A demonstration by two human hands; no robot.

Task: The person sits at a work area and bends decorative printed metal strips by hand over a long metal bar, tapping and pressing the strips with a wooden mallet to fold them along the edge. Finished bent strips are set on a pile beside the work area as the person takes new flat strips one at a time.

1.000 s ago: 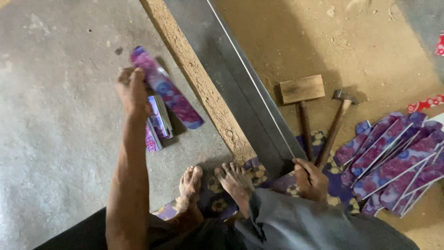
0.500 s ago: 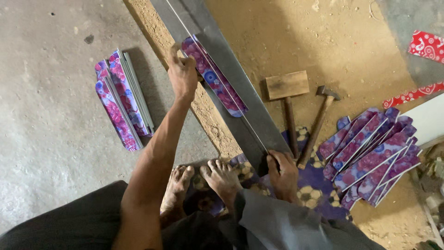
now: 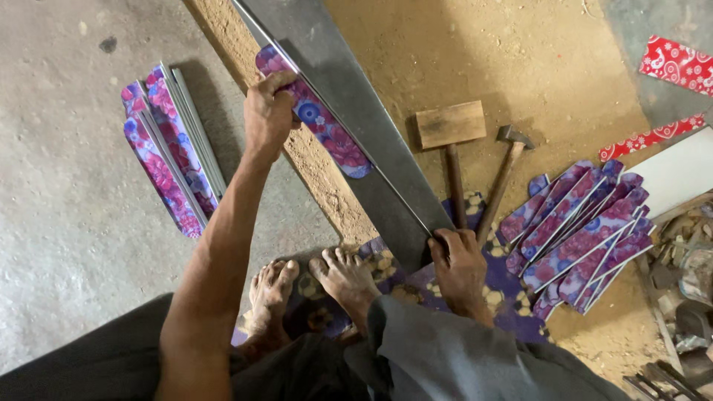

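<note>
My left hand [image 3: 269, 113] grips a long strip of sheet metal printed with purple and pink flowers [image 3: 319, 122], holding it against the edge of a long grey steel bar [image 3: 349, 96] that runs diagonally across the floor. My right hand [image 3: 459, 269] rests on the near end of that bar, fingers curled over it. My bare feet [image 3: 319, 286] sit just left of the right hand on a patterned mat.
A stack of bent floral strips [image 3: 167, 148] lies on the concrete at left. A wooden mallet [image 3: 451, 141] and a hammer [image 3: 505, 167] lie right of the bar. A fan of flat floral strips [image 3: 587, 230] and red patterned pieces [image 3: 679, 63] lie at right.
My left hand carried the floral strip from the concrete at left onto the steel bar and now presses it along the bar's edge. The right hand stays at the bar's near end.
</note>
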